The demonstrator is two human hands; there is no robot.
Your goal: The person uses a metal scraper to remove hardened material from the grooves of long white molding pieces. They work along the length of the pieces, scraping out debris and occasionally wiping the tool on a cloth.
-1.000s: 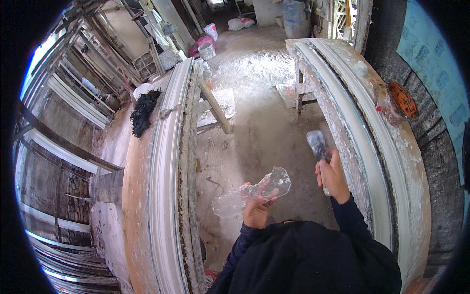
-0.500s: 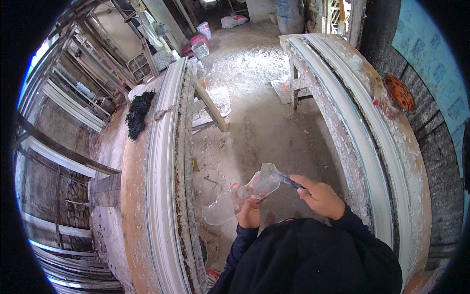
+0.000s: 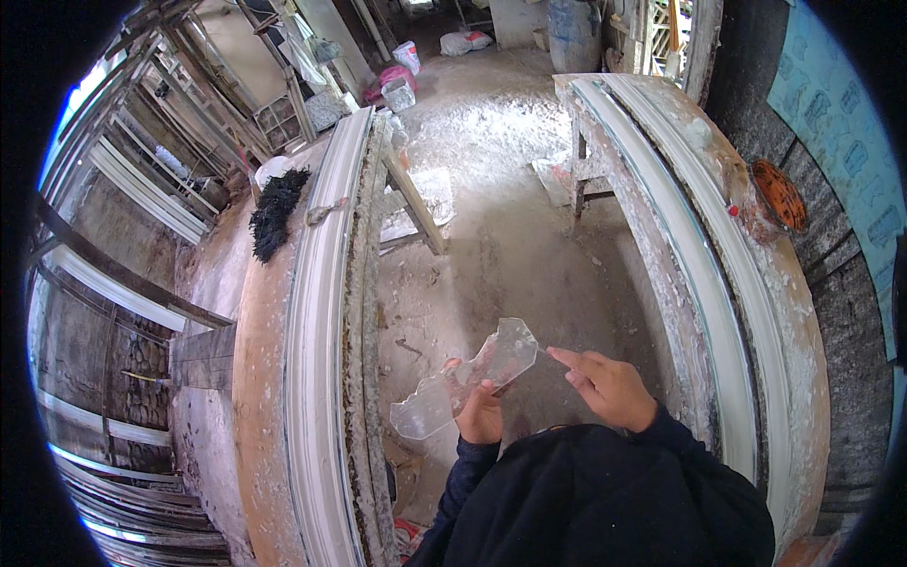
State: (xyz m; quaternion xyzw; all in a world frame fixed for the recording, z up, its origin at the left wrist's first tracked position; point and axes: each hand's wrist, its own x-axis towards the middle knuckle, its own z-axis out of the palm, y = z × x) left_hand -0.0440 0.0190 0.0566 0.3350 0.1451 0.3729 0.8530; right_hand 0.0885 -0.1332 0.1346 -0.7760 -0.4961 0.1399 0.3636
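A: Where is the clear plate (image 3: 501, 352), and who has it?

B: Out in front of the dark top, over the gap between the benches. The left hand (image 3: 480, 416) pinches it near its middle, thumb on the near face, fingers showing through from behind.

A: And the right hand (image 3: 612, 389)?

B: Just beyond the plate's right end, index finger pointing at it. The hand seems closed round a slim tool (image 3: 546, 352); only a sliver shows, and I can't tell whether that touches the edge.

A: How would the plate handle?

B: Light, I'd say, and stiff: it stays flat from a one-handed hold. I can't tell plastic from glass, so treat it as brittle, most of all at the narrow, notched corners.

A: Slippery?

B: Probably, if dust lies on those smooth faces. I'd keep the thumb broad on the flat middle, where the weight balances, and keep skin off the cut outline, which could be sharp.

A: What lies farther out?

B: Long white moulding (image 3: 316, 283) on the left bench, and ribbed white strips (image 3: 694, 260) on the right one. Beyond those, a black bristly bundle (image 3: 277, 215) at left and an orange basket (image 3: 779, 194) at right. Farthest, a pale bucket (image 3: 399, 94) and a blue drum (image 3: 574, 36).
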